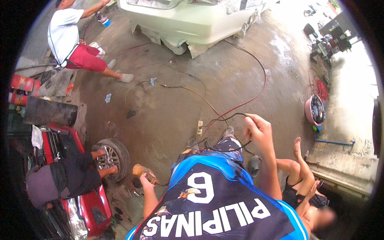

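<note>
Low on the left, my left hand is closed around a worn orange-brown power tool; its exact kind is hard to tell. A dark cord comes off the tool's rear by my side. My right hand is raised in front of me, fingers pinched on a black cord. That cord hangs in a loose loop before my shorts. A pale outlet block lies on the floor just ahead of my feet.
A pale car masked with paper stands ahead. A red hose curves over the floor. At left, a person in white holds a spray gun; another sits by a wheel and red car parts. A person sits at right near a pink basin.
</note>
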### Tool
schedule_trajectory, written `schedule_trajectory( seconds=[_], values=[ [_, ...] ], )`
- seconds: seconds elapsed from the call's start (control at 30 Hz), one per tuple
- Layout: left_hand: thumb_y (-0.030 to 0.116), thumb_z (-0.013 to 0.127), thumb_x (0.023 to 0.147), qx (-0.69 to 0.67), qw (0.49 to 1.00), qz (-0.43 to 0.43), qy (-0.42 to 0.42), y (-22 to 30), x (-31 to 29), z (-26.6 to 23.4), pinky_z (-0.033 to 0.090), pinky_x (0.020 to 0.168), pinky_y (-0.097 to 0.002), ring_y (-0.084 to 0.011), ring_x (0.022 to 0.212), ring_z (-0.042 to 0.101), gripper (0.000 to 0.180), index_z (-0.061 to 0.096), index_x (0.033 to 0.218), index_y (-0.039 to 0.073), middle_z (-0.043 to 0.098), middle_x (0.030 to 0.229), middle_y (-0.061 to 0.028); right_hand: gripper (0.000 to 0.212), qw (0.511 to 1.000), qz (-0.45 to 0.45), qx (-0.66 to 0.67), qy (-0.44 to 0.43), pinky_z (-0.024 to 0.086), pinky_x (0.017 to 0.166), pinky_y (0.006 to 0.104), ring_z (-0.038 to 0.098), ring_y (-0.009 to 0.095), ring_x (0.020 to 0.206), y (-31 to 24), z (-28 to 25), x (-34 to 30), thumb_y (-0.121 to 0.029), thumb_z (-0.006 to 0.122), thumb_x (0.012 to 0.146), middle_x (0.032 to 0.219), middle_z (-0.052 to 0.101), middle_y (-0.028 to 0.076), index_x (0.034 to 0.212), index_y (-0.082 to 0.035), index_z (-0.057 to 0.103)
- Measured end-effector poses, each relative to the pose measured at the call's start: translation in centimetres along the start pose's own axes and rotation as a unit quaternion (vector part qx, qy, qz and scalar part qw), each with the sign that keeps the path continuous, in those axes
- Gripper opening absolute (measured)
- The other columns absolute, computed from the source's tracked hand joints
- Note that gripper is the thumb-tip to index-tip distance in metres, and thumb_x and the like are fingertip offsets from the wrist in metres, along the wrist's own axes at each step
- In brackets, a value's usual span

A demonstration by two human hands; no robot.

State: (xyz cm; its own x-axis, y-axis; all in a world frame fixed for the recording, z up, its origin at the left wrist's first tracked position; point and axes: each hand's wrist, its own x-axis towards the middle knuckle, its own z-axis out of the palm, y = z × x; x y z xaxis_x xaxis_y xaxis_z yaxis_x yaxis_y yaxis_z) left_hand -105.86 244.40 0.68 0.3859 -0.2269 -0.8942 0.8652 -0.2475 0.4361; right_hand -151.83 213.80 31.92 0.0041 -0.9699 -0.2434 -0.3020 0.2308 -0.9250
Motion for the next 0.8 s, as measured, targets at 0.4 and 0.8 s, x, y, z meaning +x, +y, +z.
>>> schedule_trajectory(
  seconds=[0.4,0.8],
  values=[
    [0.013,0.063,0.081,0.479,0.778,0.353,-0.202,0.4,-12.9,0.4,0.048,0.072,-0.032,-0.0203,0.08,0.057,0.034,0.045,0.108,0.002,0.057,0.092,-0.0117,0.022,0.9,-0.242,-0.192,-0.306,0.051,0.071,0.043,0.065,0.035,0.078,0.1,12.7,-4.6,-0.02,0.062,0.085,0.082,0.067,0.018,0.099,-0.003,0.067],
    [0.022,0.051,0.078,0.032,0.998,-0.052,-0.027,-5.0,-4.7,-6.2,0.051,0.056,-0.0373,-0.024,0.059,0.056,0.024,0.054,0.089,0.001,0.057,0.072,-0.0092,0.033,0.912,0.048,0.16,-0.376,0.046,0.088,0.0288,0.063,0.019,0.096,3.7,15.3,-0.9,-0.025,0.053,0.094,0.107,0.066,0.013,0.111,0.001,0.064]
  ],
)
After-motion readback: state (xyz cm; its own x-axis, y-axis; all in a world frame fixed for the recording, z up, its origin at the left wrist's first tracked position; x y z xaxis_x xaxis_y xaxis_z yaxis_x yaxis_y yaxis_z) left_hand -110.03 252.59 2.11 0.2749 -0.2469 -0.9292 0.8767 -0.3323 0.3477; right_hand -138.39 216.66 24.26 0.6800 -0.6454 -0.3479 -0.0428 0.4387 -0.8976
